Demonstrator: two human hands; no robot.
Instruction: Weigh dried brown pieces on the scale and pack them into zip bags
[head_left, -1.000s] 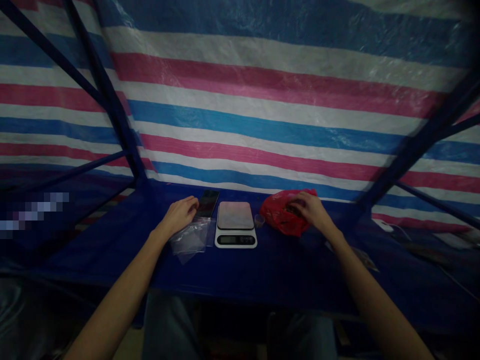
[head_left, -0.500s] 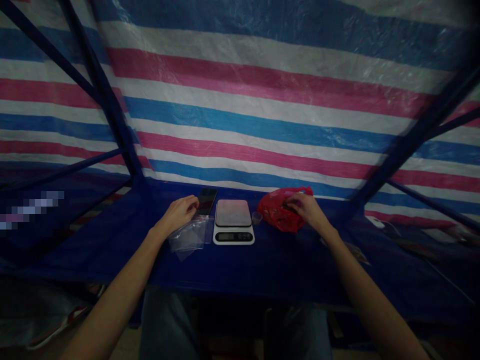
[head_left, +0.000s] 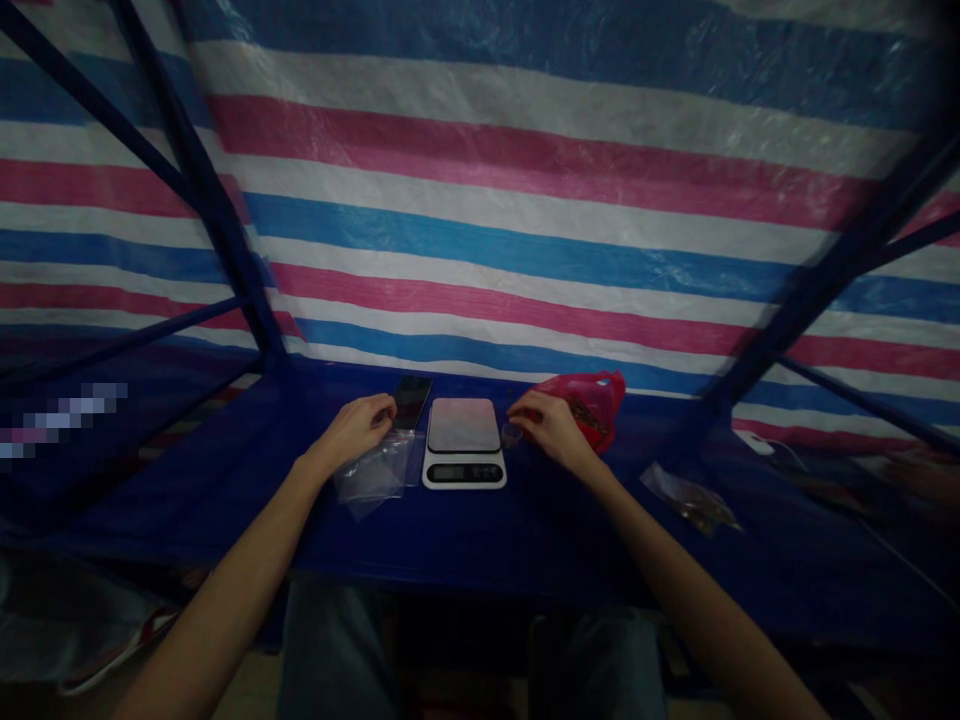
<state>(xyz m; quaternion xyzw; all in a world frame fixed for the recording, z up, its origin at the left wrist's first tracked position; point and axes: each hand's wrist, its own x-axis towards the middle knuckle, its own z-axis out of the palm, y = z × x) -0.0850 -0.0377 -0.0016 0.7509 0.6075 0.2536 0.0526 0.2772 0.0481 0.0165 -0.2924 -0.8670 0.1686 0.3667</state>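
Observation:
My right hand (head_left: 551, 428) is above a small clear cup (head_left: 511, 436), fingers pinched together; whatever they hold is too small to make out. Behind that hand lies a red plastic bag (head_left: 604, 400), open, with small brownish pieces inside. A white kitchen scale (head_left: 463, 474) stands between my hands, its pan (head_left: 463, 424) bare. My left hand (head_left: 357, 428) rests with curled fingers beside a dark phone (head_left: 412, 402), nothing visible in them. Clear zip bags (head_left: 375, 474) lie flat under and beside its wrist.
A clear bag with small brownish contents (head_left: 694, 500) lies to the right on the blue table (head_left: 465, 540). Farther right are a white power strip (head_left: 754, 443) and a cable. Blue metal posts (head_left: 225, 240) and a striped tarp (head_left: 510, 230) rise behind.
My right hand has moved left from inside the red bag to the small cup, uncovering the bag's contents. My left hand has stayed put.

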